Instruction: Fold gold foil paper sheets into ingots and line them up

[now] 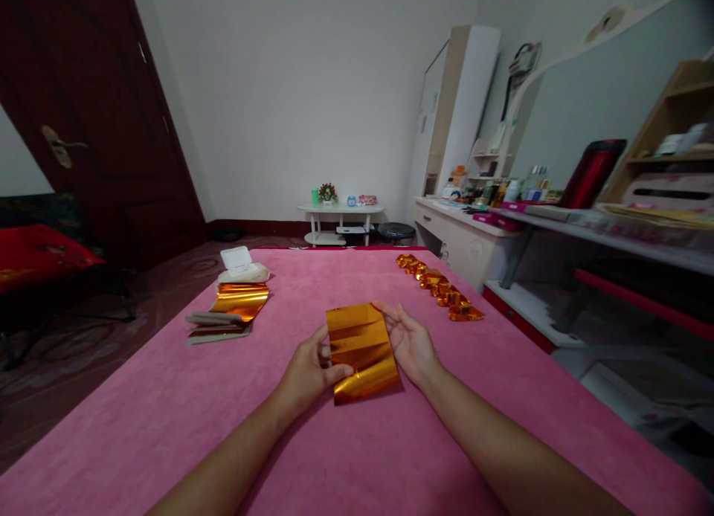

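A sheet of shiny gold foil paper (365, 345) with crosswise creases is held above the pink tabletop, tilted towards me. My left hand (313, 363) grips its left edge, the thumb on top and the other fingers partly hidden behind it. Along the right edge lies my right hand (411, 343), palm turned up and fingers stretched towards the sheet's upper right corner. Its fingers look extended rather than closed on the paper. To the left sits a stack of gold foil sheets (239, 300). On the right is a row of folded gold foil pieces (438, 284).
A pink cloth (312, 456) covers the table. At its far left stands a small white open box (237, 259). Beyond are a white side table (340, 210) and a dark round stool (396, 231). A cluttered dresser (462, 222) runs along the right.
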`<state>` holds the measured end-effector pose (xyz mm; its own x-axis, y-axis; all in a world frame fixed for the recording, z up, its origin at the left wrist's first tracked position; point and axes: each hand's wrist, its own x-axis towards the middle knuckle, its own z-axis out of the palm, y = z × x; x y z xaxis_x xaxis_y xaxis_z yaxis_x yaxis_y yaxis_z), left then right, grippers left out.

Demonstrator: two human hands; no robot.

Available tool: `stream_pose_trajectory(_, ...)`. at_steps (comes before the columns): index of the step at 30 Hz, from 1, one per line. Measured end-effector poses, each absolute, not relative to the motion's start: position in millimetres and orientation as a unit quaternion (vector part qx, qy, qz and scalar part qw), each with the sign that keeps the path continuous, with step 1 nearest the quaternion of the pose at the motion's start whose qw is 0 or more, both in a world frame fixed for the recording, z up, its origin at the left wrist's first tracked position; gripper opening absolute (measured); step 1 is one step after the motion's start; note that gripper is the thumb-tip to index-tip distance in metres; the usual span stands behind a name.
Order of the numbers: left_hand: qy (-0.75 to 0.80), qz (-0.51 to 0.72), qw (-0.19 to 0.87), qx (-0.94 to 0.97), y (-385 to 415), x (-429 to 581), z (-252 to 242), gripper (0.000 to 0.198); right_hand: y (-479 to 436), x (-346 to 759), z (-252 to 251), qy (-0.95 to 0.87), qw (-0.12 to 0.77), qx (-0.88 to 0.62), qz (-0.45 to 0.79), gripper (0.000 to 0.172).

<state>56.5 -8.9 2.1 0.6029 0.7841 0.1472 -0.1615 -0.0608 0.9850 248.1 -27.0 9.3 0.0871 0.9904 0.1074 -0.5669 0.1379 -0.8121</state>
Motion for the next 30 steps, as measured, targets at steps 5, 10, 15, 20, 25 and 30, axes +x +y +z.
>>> stream_pose_trajectory(5, 0.235, 0.369, 0.646, 0.626, -7.6, 56.4, 0.9, 0.067, -26.6, 248.6, 9.1, -0.339, 0.673, -0.298, 0.586, 0.038)
stream_pose_trajectory(10, 0.24, 0.368, 0.65, 0.62, -6.7, 56.6, -3.7, 0.067, -27.7, 247.7, 11.0, -0.347, 0.675, -0.309, 0.574, 0.039)
stream_pose_trajectory(15, 0.216, 0.377, 0.653, 0.62, -7.4, 56.5, 0.0, 0.063, -28.6, 245.9, 12.2, -0.354, 0.673, -0.324, 0.562, 0.04)
stream_pose_trajectory(20, 0.214, 0.398, 0.641, 0.62, -7.8, 54.7, 4.2, 0.059, -28.6, 245.4, 12.0, -0.352, 0.674, -0.32, 0.565, 0.038)
stream_pose_trajectory(25, 0.24, 0.42, 0.641, 0.596, -3.0, 53.8, -2.1, 0.084, -28.5, 244.3, 12.1, -0.353, 0.681, -0.303, 0.566, 0.036)
stream_pose_trajectory(30, 0.295, 0.46, 0.618, 0.564, 6.7, 48.8, -10.9, 0.102, -29.8, 243.2, 8.6, -0.381, 0.676, -0.3, 0.555, 0.034)
